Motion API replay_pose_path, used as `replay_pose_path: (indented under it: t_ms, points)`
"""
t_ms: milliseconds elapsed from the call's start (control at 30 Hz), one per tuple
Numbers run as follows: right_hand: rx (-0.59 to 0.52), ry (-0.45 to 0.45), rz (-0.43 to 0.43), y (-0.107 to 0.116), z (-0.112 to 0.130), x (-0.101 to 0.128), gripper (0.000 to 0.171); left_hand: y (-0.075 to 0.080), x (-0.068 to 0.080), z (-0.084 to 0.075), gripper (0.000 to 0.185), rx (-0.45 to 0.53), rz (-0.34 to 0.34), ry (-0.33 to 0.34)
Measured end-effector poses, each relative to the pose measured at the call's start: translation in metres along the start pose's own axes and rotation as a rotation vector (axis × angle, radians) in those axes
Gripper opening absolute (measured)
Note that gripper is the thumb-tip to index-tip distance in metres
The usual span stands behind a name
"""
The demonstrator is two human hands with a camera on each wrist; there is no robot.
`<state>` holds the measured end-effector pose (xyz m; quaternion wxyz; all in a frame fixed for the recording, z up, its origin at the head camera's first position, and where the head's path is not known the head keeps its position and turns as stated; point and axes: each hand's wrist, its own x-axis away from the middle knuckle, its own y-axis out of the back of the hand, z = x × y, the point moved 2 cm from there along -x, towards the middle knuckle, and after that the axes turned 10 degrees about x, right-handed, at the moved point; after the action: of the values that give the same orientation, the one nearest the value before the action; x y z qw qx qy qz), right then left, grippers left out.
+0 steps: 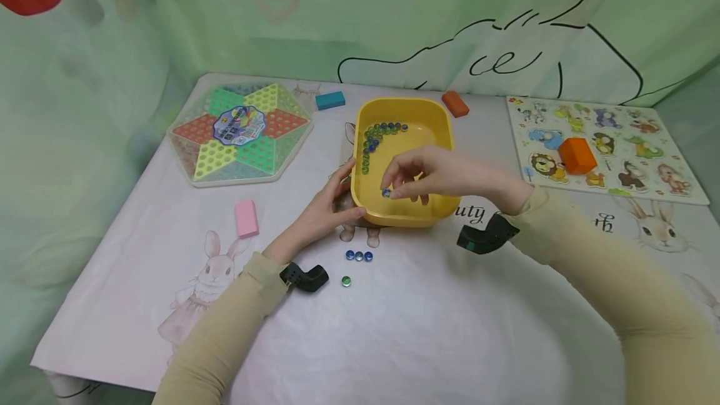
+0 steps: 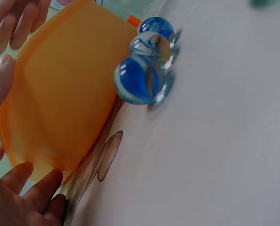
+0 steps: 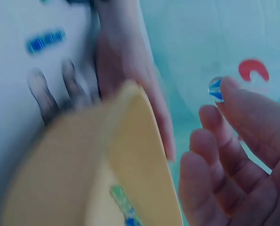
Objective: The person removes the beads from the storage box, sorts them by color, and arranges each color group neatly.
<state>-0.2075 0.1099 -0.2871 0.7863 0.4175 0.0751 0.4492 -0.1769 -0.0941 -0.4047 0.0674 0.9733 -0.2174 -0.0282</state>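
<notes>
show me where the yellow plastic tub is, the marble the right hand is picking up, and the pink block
Yellow plastic tub (image 1: 444,124): head view, on its right rim.
Blue glass marble pinched by the right hand (image 1: 385,192): head view, on the marble at the fingertips.
Pink rectangular block (image 1: 246,218): head view, on its top face.

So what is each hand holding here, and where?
Right hand pinches a blue marble at its fingertips; left hand grips the yellow tub at its near-left corner.

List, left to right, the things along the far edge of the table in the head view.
Chinese checkers board → teal block → yellow tub → orange block → animal peg puzzle.
</notes>
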Motion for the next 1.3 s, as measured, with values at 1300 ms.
replay_pose_path:
  t_ms: [1300]
  points:
    - [0.099,-0.042,-0.315,-0.123,-0.012,0.018,0.01,0.0,-0.002,-0.001,0.085,0.038,0.029,-0.077]
